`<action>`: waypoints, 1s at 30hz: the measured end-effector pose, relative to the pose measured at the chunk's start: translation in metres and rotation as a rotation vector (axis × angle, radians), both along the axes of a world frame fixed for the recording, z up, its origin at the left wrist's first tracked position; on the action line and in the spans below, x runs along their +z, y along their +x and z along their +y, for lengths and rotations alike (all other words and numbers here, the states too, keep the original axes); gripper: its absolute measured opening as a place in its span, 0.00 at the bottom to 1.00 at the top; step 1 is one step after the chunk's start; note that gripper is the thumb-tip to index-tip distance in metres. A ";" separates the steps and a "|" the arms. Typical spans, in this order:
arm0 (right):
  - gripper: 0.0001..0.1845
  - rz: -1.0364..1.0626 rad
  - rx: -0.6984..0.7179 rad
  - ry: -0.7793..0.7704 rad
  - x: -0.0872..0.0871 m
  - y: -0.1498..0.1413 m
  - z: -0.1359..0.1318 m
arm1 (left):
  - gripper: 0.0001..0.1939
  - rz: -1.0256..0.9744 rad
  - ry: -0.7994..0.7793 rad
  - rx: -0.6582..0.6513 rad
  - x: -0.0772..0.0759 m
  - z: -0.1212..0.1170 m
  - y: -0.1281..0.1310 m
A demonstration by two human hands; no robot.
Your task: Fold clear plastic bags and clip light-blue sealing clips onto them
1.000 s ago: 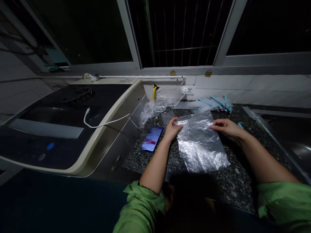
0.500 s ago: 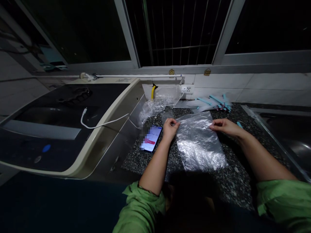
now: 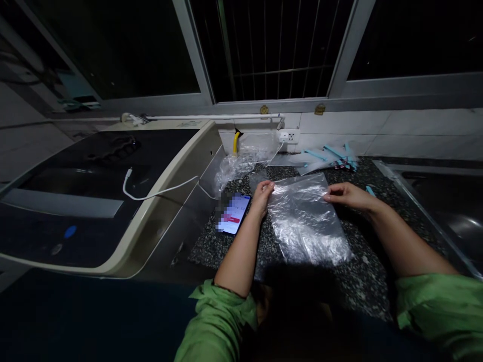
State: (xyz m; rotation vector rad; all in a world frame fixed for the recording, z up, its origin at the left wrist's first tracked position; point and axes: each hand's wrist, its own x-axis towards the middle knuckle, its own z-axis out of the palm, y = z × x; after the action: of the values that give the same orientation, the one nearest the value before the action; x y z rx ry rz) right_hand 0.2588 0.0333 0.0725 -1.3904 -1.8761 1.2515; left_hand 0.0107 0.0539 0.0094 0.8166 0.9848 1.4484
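A clear plastic bag is spread over the speckled dark countertop, its surface crinkled and shiny. My left hand pinches the bag's upper left corner. At the upper right corner, my right hand holds the bag's edge between thumb and fingers. Left of my left hand lies a phone with a lit screen, partly blurred out.
A top-loading washing machine stands at left with a white cable across it. Crumpled clear plastic and light-blue strips in plastic lie near the tiled wall. A socket is behind; a sink is at right.
The view has shifted slightly. My left hand's fingers have changed position a little at the bag's corner. My right hand keeps its pinch, and the bag lies much as before.
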 end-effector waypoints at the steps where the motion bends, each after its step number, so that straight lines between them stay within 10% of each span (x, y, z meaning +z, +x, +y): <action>1: 0.27 -0.007 0.006 0.000 -0.001 0.000 0.000 | 0.18 -0.024 -0.020 -0.020 -0.001 0.000 0.000; 8: 0.27 -0.080 0.092 0.033 -0.014 0.008 0.009 | 0.11 0.119 -0.114 -0.159 -0.010 0.002 0.003; 13: 0.19 -0.213 -0.198 0.567 -0.020 -0.001 0.012 | 0.08 0.225 -0.066 -0.213 -0.009 -0.002 0.009; 17: 0.11 -0.357 -0.019 0.876 -0.017 -0.023 0.002 | 0.08 0.266 -0.072 -0.283 -0.006 -0.006 0.012; 30: 0.15 -0.496 0.151 0.647 -0.038 -0.034 0.006 | 0.10 0.342 -0.026 -0.419 -0.001 -0.014 0.016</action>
State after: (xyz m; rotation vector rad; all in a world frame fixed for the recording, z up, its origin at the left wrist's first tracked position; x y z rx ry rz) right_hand 0.2251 0.0390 0.0349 -1.2671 -2.4497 0.2787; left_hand 0.0268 0.0397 0.0086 1.1981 1.0064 0.9528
